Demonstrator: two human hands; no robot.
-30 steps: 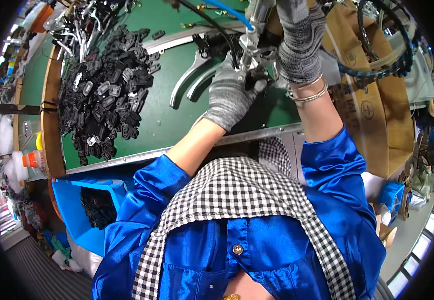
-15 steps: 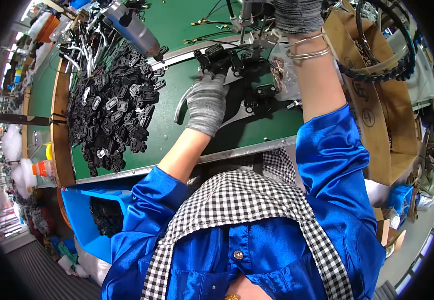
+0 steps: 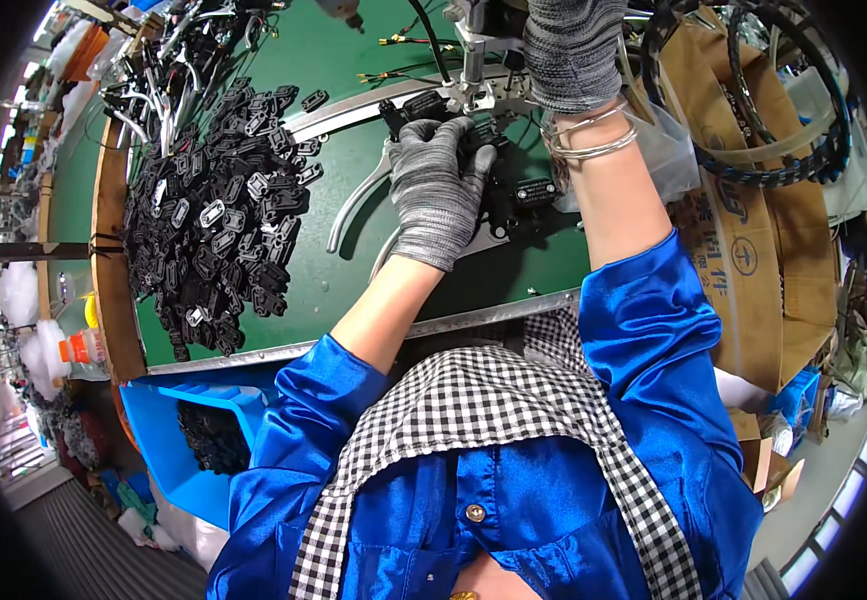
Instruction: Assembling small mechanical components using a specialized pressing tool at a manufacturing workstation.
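Observation:
My left hand [image 3: 437, 190], in a grey knit glove, is closed around a brake lever [image 3: 357, 207] with a black clamp body and a curved silver handle. It keeps the lever's black end beneath an upright metal fixture [image 3: 472, 65] at the far side of the bench. My right hand [image 3: 574, 60], also gloved, reaches to the top edge beside that fixture; its fingers are out of sight. Close to my left hand's right side lies another black lever part [image 3: 536, 193], partly in shadow.
A heap of small black clamp pieces [image 3: 219, 215] covers the left of the green bench [image 3: 354, 285]. Silver levers [image 3: 169, 95] lie behind it. A power screwdriver's tip [image 3: 349, 15] hangs at the top. Right stand a cardboard box [image 3: 754, 290] and coiled black hose [image 3: 844, 125]. Below left is a blue bin [image 3: 149, 440].
My left hand has shifted right with the brake lever, toward the fixture. My right hand has moved slightly left. The hanging screwdriver has gone up, leaving only its tip in view.

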